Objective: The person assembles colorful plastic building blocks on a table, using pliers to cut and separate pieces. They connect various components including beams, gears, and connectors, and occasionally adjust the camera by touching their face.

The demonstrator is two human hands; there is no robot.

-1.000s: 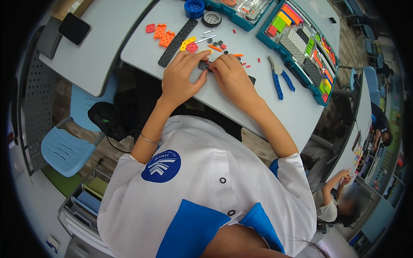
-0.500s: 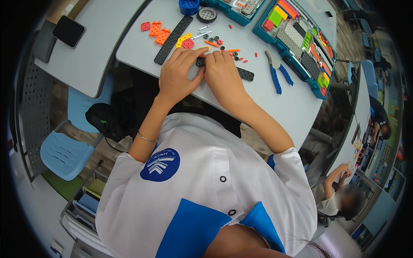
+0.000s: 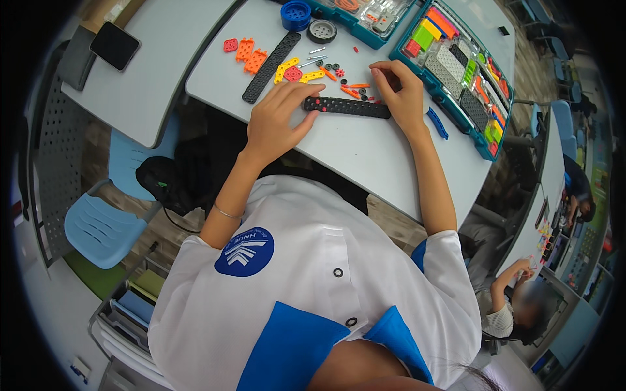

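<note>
A long black perforated beam (image 3: 349,107) with small red pins near its left end lies across the table's near side. My left hand (image 3: 277,117) grips that left end between thumb and fingers. Beyond the beam's right end, my right hand (image 3: 404,94) is raised, fingers curved and a gap between thumb and forefinger, with nothing visible in it. Between the hands and farther off lie yellow angled pieces (image 3: 312,76), orange pins (image 3: 349,92), black small rings (image 3: 363,91) and a red gear (image 3: 340,73). Blue-handled pliers (image 3: 438,124) are partly hidden behind my right hand.
A second black beam (image 3: 270,68) lies at the left, by orange brackets (image 3: 255,61). Behind are a blue wheel hub (image 3: 295,14) and a grey-black wheel (image 3: 321,31). A teal parts case (image 3: 450,107) stands right. A phone (image 3: 115,46) rests on the left table.
My right hand has left the beam and moved right, opening its fingers. The beam, hidden before by my hands, now shows almost whole. My left hand keeps its end.
</note>
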